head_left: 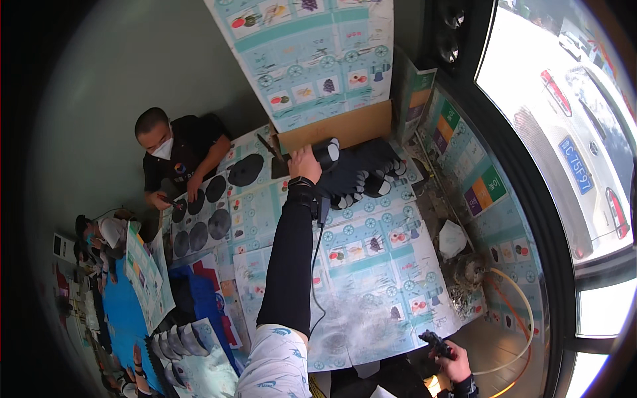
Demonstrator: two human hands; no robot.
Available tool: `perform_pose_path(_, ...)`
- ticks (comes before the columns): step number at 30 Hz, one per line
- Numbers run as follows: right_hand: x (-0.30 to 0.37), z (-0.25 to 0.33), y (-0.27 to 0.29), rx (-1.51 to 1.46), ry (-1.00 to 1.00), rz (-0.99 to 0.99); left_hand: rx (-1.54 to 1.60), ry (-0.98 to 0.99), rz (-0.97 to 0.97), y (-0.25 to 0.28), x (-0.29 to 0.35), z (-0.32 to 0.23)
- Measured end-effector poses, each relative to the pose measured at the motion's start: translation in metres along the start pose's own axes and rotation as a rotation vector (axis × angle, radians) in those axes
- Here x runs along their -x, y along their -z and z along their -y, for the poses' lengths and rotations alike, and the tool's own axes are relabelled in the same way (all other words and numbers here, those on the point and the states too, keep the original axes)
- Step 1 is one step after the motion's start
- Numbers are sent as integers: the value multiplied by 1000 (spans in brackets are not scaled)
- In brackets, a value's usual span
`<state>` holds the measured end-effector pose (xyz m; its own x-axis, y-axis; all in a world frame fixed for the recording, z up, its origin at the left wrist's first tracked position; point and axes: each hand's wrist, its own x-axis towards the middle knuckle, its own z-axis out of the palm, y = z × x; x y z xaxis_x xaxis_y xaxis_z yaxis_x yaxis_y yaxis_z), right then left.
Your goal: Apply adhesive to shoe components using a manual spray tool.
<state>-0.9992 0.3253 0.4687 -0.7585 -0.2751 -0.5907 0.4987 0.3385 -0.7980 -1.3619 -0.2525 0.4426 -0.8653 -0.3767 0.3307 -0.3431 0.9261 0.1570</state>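
Note:
My left hand (305,166) reaches to the far side of the paper-covered table, its fingers curled over a dark piece with a pale rounded end (325,154). Right beside it lies a pile of black pieces with grey rounded tips (361,176); their kind is unclear. A black device with a thin cable is strapped at my left wrist. Low at the right, by the table's near edge, my right hand (456,363) is closed around a black spray-gun-like tool (434,345). Part of that grip is hidden.
Large printed sheets (378,278) cover the table, with a tall board (312,66) behind. Several dark discs (219,224) lie at left, where a masked co-worker (176,156) holds a small tool. Yellowish and orange hoses (527,318) loop at right near a crumpled white mask (452,239).

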Motion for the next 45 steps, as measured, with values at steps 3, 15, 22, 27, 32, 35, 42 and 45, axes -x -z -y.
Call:
perform_pose_path(3, 2, -19, 16, -82, -69, -22, 65, 200, -8, -46, -29, -21)
perform_pose_path(15, -16, -5, 23, -166, -131, -40, 455, 385, -290, -99, 7, -32)
perform_pose_path(22, -30, 1, 20, -67, -44, 108, 1381, 624, 578, 0, 129, -7)
perform_pose_path(27, -29, 33, 11, 1, -89, 167, 1556, 779, 575, 182, 379, 23)
perform_pose_path(32, -21, 41, -32, 138, -85, 293, 1350, 1202, 438, 321, 668, 70)
perform_pose_path(35, -3, 23, -58, 156, 54, 333, 1107, 1330, 407, 395, 754, 77)
perform_pose_path(42, 18, 12, -143, 546, 301, 395, 660, 870, 119, 330, 729, 82)
perform_pose_path(45, 12, 7, -165, 615, 347, 411, 559, 699, 156, 216, 673, 87)
